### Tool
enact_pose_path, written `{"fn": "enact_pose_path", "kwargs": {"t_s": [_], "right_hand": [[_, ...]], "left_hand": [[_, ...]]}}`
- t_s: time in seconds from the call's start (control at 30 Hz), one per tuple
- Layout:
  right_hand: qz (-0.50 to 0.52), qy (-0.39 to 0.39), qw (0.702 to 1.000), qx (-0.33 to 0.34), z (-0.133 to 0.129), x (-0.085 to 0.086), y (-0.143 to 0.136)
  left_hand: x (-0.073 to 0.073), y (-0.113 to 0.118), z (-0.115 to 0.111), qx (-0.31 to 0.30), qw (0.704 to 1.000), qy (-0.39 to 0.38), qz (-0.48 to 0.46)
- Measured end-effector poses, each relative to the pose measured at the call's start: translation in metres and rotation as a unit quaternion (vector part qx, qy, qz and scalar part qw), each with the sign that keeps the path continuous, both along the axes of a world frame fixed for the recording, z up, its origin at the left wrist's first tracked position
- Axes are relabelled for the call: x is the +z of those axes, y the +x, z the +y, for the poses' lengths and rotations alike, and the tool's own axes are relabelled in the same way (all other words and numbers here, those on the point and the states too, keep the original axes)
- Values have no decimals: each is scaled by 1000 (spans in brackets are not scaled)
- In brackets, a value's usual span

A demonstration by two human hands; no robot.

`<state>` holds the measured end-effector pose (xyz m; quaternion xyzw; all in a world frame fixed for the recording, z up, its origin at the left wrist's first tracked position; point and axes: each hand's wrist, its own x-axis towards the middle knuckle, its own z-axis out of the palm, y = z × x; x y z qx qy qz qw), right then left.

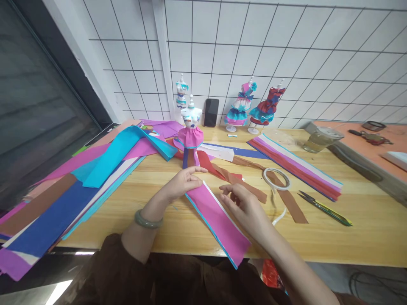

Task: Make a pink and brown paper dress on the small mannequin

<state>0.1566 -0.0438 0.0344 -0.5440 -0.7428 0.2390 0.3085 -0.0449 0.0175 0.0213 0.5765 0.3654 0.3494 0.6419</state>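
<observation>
A pink paper strip (219,222) with a blue edge and a white edge slants across the front of the table, its near end over the table's edge. My left hand (182,184) holds the far end, thumb on top. Beside the strip's right edge is my right hand (240,203), its fingers curled with the thumb and forefinger near each other; whether anything is between them is too small to tell. Just beyond my hands stands a small white dress form (191,117) with a pink ruffled skirt (190,136).
Coloured paper strips (60,212) spread over the left side. A tape roll (276,178), green-handled scissors (327,209) and a striped strip bundle (297,167) lie right. Behind stand a phone (211,112) and dressed forms (238,108). A glass cup (322,140) is far right.
</observation>
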Motion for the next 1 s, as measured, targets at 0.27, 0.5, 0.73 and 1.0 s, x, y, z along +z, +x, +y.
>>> {"fn": "enact_pose_path", "kwargs": {"t_s": [0.27,0.5,0.73,1.0], "right_hand": [[13,73,995,60,33,-3,-26],[-18,72,993,89,32,-3,-26],[-51,98,992,68,30,-5,-24],[-20,52,998,28,26,-1,-30]], "left_hand": [[5,3,-2,-16,999,37,20],[4,3,-2,-24,998,45,40],[4,4,-2,-30,998,49,35],[-8,6,3,73,992,90,60]]}}
